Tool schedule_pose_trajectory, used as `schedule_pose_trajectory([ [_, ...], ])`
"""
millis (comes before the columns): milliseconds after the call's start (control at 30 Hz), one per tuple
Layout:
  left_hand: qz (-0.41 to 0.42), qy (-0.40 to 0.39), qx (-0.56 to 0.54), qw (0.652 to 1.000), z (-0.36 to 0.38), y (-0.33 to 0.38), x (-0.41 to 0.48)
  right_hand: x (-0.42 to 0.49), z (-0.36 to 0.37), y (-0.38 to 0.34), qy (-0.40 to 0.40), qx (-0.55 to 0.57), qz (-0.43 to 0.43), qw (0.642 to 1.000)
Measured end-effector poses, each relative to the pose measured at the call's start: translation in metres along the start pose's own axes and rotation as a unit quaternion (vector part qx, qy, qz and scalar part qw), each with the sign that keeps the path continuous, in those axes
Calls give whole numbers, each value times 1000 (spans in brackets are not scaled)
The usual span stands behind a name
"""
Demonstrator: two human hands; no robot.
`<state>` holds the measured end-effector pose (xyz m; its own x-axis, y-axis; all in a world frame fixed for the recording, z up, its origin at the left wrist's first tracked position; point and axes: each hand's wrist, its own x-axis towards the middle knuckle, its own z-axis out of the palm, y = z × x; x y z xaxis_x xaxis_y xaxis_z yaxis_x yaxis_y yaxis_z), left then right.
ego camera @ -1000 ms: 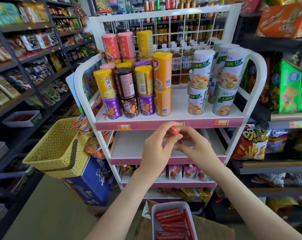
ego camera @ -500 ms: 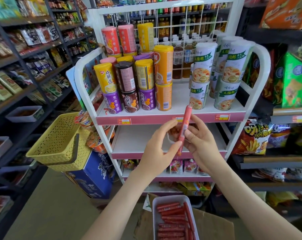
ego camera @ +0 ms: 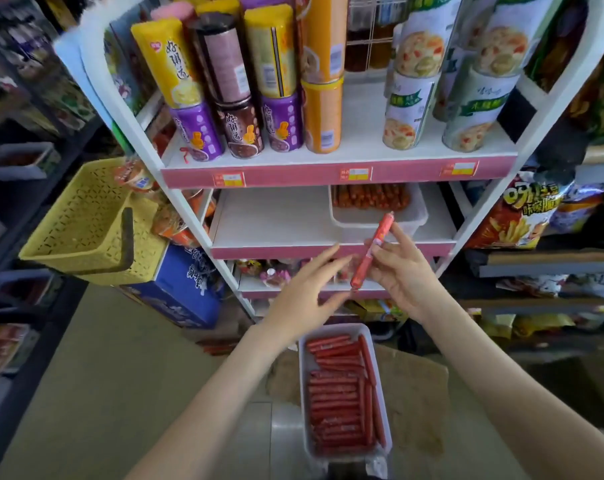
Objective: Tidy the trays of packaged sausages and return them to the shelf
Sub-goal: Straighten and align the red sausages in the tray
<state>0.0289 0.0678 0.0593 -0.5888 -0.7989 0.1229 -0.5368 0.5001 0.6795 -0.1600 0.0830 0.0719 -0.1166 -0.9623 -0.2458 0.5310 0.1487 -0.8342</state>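
While the right hand pinches a single packaged sausage between thumb and fingers, the stick stands tilted, its top end leaning toward the white rack and its bottom end hanging below the fingers. It is held in the air just in front of the rack's middle level and touches neither tray. The left hand is spread with straight fingers and grips nothing. Its fingertips reach close to the sausage's bottom end, but I cannot tell whether they touch it.

On the right part of the rack's middle level sits the upper tray, white, with a row of sausages along its back. The lower tray, also white, lies below and in front of the rack on a brown cardboard box. It is filled with packed sausages, most lying crosswise and a few lengthwise along its right wall.

The rack's level above carries stacked cans in yellow, purple, orange and white. A yellow basket sits just left of the rack, above a blue carton. Snack bags lie on the shelving to the rack's right.
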Motion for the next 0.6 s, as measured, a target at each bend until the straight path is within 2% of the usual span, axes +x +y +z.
schedule_pose_trajectory([
  [67, -75, -48, 37, 995, 21, -29, -5, 8, -27, 27, 39, -133, 18, 990],
  [100, -117, -72, 58, 989, 33, -46, -10, 12, -44, 45, 44, -226, 30, 973],
  [200, -240, -141, 86, 957, 79, -101, -29, 25, -99, 107, 44, -474, 88, 875],
  [267, -278, -188, 90, 938, 115, -136, -43, 29, -131, 153, 38, -545, 124, 828],
  [433, -294, -210, 129, 924, 200, -205, -61, 38, -184, 265, -58, -634, 153, 756],
  [600, -203, -228, 162, 938, 286, -255, -54, 61, -220, 342, -56, -791, 53, 607],
])
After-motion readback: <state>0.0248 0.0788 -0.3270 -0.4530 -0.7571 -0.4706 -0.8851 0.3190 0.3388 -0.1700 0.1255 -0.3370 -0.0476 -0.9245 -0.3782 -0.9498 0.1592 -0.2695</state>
